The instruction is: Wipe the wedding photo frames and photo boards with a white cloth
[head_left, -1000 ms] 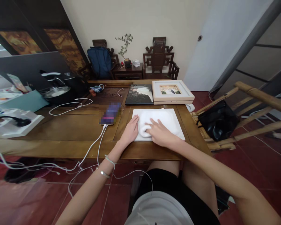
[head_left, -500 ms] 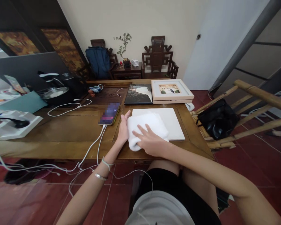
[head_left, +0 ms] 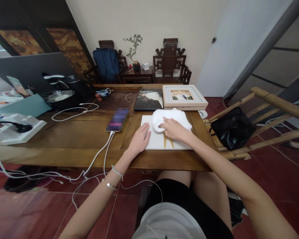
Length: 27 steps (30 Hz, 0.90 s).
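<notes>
Sits at a long brown wooden table (head_left: 77, 136). Lays the left hand (head_left: 140, 139) palm down on the near left corner of a flat white rectangular board (head_left: 155, 141), fingers straight and close together, gripping nothing. Presses the right hand (head_left: 173, 128) onto a bunched white terry cloth (head_left: 171, 117), fingers bent into the fabric; cannot tell whether pinching a fold or only pushing down on it. Has the cloth on the far right part of the board, spilling a little past its far edge and lying just in front of a white-framed photograph (head_left: 181, 96). Shows two thin yellow streaks (head_left: 168, 142) on the bare board just below the right hand. Has a dark unframed photo print (head_left: 149, 99) beside the white frame, to its left. Has a blurred smartphone (head_left: 117, 120) lying left of the board, close to the left hand, with a white charging cable (head_left: 99, 152) plugged into its near end and trailing off the table's front edge. Has a black bag (head_left: 231, 127) on a bamboo chair (head_left: 276, 103) off to the right, apart from the table.
</notes>
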### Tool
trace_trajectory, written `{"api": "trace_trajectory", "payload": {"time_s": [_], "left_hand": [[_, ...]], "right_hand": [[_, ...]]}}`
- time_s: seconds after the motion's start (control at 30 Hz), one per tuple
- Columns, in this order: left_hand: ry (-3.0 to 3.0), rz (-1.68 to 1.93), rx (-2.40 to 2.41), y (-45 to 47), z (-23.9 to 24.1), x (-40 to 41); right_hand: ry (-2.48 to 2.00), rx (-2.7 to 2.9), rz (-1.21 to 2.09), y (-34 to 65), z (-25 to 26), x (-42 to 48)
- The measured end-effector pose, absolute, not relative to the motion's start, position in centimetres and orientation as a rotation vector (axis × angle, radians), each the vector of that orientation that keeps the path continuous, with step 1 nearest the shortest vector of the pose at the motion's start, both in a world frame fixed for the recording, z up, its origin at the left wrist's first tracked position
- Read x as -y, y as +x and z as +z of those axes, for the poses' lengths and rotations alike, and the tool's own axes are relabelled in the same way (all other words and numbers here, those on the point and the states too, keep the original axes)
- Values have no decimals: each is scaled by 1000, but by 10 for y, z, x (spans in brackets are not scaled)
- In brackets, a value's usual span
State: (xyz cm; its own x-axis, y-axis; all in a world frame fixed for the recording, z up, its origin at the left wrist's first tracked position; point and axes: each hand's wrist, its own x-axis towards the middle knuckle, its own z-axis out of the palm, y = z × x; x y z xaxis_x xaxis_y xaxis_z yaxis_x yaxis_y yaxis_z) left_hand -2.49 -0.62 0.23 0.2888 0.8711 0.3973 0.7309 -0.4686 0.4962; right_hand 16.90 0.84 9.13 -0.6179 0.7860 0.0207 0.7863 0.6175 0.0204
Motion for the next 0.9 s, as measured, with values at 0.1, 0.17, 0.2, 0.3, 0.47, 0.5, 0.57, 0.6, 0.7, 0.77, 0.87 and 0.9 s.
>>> {"api": "trace_trajectory", "payload": {"time_s": [0.1,0.17,0.2,0.3,0.47,0.5,0.57,0.6,0.7,0.77,0.87,0.9], "left_hand": [[2361,933,-1490,-25,5,7],[2374,923,-1497,-25,7,8],[2382,922,-1494,-25,8,8],[2396,938,-1464,-25,10,8],[2382,932,-1488,-26,8,8],[2374,929,-1498,-26,7,8],[2364,929,-1508,-26,5,8],[2364,934,-1505,-26,4,8],[2375,947,-1483,-27,2,6],[2378,954,-1483,-27,0,6],[2377,961,-1489,-27,0,5],[2377,959,-1490,-27,0,6]], "right_hand": [[-1415,2766,39,147,92,-34],[-1395,2766,75,128,94,-46],[-1375,2771,92,118,94,-50],[-1300,2802,141,96,96,-58],[-1282,2833,194,103,101,-69],[-1296,2833,198,112,104,-70],[-1330,2831,202,138,109,-72],[-1354,2826,203,153,111,-73],[-1481,2765,182,203,111,-70],[-1571,2712,140,232,106,-62],[-1561,2651,100,259,92,-32],[-1531,2653,102,263,86,-18]]}}
